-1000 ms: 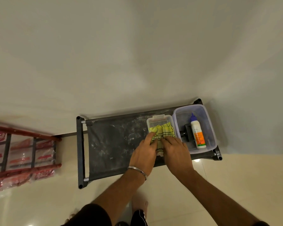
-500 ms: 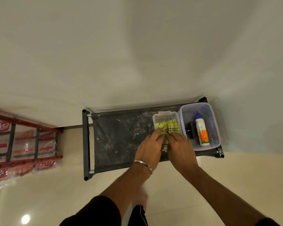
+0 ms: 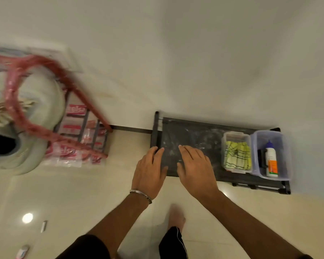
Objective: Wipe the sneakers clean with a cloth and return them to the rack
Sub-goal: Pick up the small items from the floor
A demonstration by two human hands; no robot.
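- Both hands have left the cloth (image 3: 237, 155) — it lies alone in its small tub (image 3: 225, 146).
- Left hand (image 3: 150, 171) and right hand (image 3: 194, 168) now hover over the rack (image 3: 195, 139), fingers straight, loosely spread, holding nothing.

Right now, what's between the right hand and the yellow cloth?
In the head view, only bare dusty black rack top separates the right hand from the yellow cloth, plus the near wall of the small clear tub the cloth lies in.

Glossy cream floor (image 3: 82, 193), pale wall (image 3: 195, 53)
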